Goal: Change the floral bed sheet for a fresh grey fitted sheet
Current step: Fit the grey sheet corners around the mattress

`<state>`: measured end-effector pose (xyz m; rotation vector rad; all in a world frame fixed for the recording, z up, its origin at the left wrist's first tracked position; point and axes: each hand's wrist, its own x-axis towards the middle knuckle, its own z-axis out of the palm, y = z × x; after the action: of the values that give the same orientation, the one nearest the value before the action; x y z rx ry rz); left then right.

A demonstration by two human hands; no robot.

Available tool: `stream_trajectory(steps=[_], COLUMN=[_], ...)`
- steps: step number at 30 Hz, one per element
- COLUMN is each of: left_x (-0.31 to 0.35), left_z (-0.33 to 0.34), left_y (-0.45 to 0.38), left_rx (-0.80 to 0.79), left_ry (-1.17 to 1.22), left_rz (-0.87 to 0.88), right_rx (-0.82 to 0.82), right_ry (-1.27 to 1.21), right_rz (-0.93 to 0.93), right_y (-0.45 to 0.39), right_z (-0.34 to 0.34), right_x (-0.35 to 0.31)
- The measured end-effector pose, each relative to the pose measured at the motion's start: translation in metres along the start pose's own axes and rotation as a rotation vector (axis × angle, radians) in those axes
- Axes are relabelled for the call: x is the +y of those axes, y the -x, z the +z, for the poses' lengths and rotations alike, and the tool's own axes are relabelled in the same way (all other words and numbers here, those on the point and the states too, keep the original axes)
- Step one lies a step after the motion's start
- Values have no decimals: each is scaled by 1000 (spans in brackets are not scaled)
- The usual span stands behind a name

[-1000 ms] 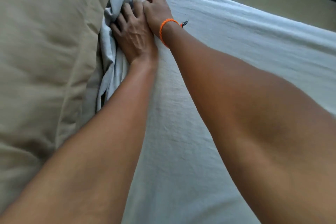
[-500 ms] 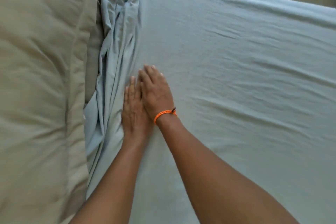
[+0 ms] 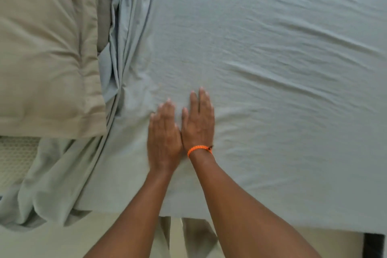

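The pale grey fitted cotton sheet [image 3: 261, 58] is being stretched across the mattress, its long axis running left to right. It is being pressed flat by the left hand [image 3: 164, 140] and right hand [image 3: 199, 124], fingers straight, side by side. Its right end is cut off; its bunched left edge is partly hidden beside the beige pillow [image 3: 48, 48]. Both hands are lying nearer the bed's front edge than half a second ago.

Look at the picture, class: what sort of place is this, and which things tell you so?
Most likely a bedroom. A wrinkled grey fitted sheet covers a mattress, a beige fabric pillow lies at its left, and both flat hands, left hand and right hand, rest on the sheet.
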<state>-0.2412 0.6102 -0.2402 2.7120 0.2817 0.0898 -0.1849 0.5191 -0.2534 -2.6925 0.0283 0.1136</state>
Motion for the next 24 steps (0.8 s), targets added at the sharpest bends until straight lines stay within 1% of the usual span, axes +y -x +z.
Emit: stream_trajectory(steps=[2, 3, 5, 7, 10, 12, 13, 15, 17, 19, 21, 23, 24], left_x=[2, 2, 6, 10, 2, -5, -8, -10, -6, 3, 13, 16, 16], left_z=[7, 10, 10, 5, -8, -19, -24, -31, -34, -38, -46, -63, -75], left_y=[54, 75, 110, 132, 148, 144, 139, 127, 117, 104, 86, 65, 53], left_rx=[-98, -135, -181, -211, -292, -309, -301, -282, -255, -220, -180, -146, -127], left_ry=[-69, -97, -120, -120, -114, -133, -132, -122, -138, -110, -1, 143, 216], left_rz=[111, 124, 79, 60, 127, 155, 130, 14, -90, -169, -265, -340, -345], right_rx=[-57, -78, -135, -214, -311, -357, -387, -427, -393, -268, -168, -145, -140], right_ry=[98, 141, 195, 211, 198, 188, 185, 141, 35, -41, -114, -212, -251], right_rz=[15, 24, 17, -52, -163, -217, -244, -299, -298, -225, -85, 31, 67], right_y=[48, 71, 113, 147, 183, 196, 200, 202, 199, 188, 170, 148, 136], right_z=[-2, -4, -12, -21, -34, -42, -46, -52, -54, -51, -47, -46, -47], right_x=[25, 35, 46, 52, 59, 60, 60, 57, 48, 32, 10, -20, -36])
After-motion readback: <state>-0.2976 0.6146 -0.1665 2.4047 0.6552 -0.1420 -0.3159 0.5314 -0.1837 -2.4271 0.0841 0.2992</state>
